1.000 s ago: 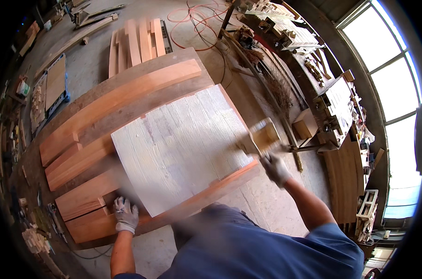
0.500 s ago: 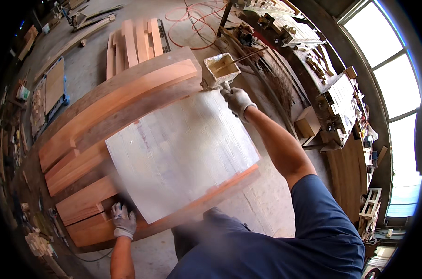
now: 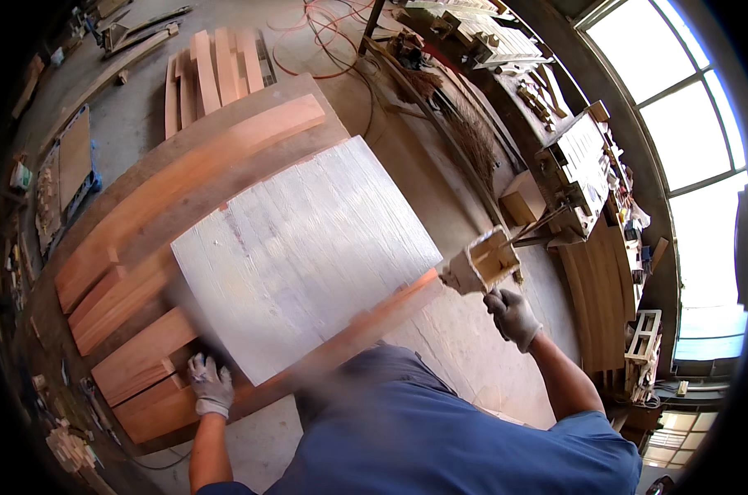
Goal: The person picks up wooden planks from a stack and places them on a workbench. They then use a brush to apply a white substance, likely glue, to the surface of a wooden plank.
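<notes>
My right hand [image 3: 514, 318], in a pale work glove, is closed round the handle of a box-shaped glue spreader [image 3: 483, 262] crusted with cream residue. It hangs in the air off the right edge of a group of boards whose top carries a streaky, shiny white coating [image 3: 308, 256]. A thin rod points away from the spreader toward the bench; whether they are joined I cannot tell. At the lower left, my gloved left hand [image 3: 211, 384] rests with fingers stretched out on bare reddish boards [image 3: 143, 355], beside the coated area's near left corner.
A long reddish board [image 3: 201, 173] lies beyond the coated area on the brown worktop. More planks [image 3: 213, 78] are stacked farther back, near a red hose [image 3: 308, 41]. Along the right stand a cluttered bench [image 3: 576, 157], a straw broom [image 3: 477, 132] and large windows.
My right hand has brought the spreader from the coated area's far right corner toward me and to the right, off its edge. The left hand stays on the boards. The view has shifted slightly.
</notes>
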`<action>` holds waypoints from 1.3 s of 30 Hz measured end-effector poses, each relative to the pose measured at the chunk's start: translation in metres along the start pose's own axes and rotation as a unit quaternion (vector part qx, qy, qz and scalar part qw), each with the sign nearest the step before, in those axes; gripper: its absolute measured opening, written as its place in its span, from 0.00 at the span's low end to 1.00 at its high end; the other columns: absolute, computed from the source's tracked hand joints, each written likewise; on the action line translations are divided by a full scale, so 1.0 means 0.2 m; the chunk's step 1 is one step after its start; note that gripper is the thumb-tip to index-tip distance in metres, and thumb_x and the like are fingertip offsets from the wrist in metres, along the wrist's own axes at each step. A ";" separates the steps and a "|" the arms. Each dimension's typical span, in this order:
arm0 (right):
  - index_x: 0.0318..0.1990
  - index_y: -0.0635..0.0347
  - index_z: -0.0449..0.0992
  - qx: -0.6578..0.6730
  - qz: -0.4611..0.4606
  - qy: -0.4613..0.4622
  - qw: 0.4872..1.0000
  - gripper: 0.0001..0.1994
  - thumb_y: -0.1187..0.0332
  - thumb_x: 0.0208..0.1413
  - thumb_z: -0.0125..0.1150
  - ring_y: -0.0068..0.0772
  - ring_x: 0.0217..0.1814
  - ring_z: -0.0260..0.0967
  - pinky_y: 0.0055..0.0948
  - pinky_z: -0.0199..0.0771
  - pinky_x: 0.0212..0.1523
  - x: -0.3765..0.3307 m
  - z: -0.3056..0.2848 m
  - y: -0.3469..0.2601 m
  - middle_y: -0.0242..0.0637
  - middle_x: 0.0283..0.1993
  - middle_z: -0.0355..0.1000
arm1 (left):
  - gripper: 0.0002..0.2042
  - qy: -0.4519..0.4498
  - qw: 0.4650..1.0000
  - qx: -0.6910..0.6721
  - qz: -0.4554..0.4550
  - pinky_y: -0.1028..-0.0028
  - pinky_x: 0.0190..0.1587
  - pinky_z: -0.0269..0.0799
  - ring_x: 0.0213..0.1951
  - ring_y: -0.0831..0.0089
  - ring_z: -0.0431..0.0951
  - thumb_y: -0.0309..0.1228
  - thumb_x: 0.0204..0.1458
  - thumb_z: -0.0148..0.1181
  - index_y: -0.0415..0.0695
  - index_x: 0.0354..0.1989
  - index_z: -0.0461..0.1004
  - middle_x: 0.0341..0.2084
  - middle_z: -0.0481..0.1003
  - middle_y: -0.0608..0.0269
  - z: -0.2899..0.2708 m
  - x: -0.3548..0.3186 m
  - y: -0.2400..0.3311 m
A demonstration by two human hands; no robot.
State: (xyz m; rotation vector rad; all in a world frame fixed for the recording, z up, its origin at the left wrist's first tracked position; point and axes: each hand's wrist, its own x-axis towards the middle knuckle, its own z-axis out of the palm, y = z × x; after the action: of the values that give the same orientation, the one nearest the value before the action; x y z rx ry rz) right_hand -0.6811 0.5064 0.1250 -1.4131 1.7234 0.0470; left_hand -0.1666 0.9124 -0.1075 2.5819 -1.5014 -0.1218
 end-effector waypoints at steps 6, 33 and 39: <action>0.34 0.58 0.76 -0.004 -0.012 -0.039 0.999 0.19 0.51 0.69 0.62 0.17 0.24 0.60 0.27 0.63 0.25 0.20 0.12 -0.31 0.25 0.24 0.65 | 0.21 -0.023 1.000 0.008 -0.007 0.44 0.66 0.64 0.62 0.37 0.65 0.33 0.54 0.63 0.31 0.53 0.75 0.58 0.68 0.37 -0.03 0.00 0.01; 0.41 0.63 0.76 -0.035 -0.153 0.019 0.987 0.19 0.52 0.72 0.57 0.22 0.31 0.63 0.32 0.69 0.34 0.35 0.37 -0.15 0.30 0.28 0.68 | 0.15 0.013 1.000 -0.001 0.019 0.43 0.61 0.66 0.59 0.37 0.68 0.34 0.56 0.61 0.32 0.42 0.74 0.54 0.70 0.37 -0.03 0.02 0.00; 0.29 0.58 0.73 0.034 0.011 0.031 0.999 0.22 0.50 0.69 0.59 0.17 0.15 0.58 0.27 0.59 0.17 -0.22 0.17 0.21 0.24 0.19 0.63 | 0.15 0.026 1.000 -0.010 0.013 0.43 0.61 0.67 0.58 0.39 0.69 0.35 0.56 0.60 0.33 0.42 0.76 0.54 0.71 0.39 -0.03 0.05 0.02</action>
State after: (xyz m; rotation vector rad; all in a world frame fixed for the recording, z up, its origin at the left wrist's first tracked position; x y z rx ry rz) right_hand -0.6965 0.5722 0.1128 -1.3587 1.7738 -0.0441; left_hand -0.1647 0.9021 -0.1012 2.5287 -1.5084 -0.0658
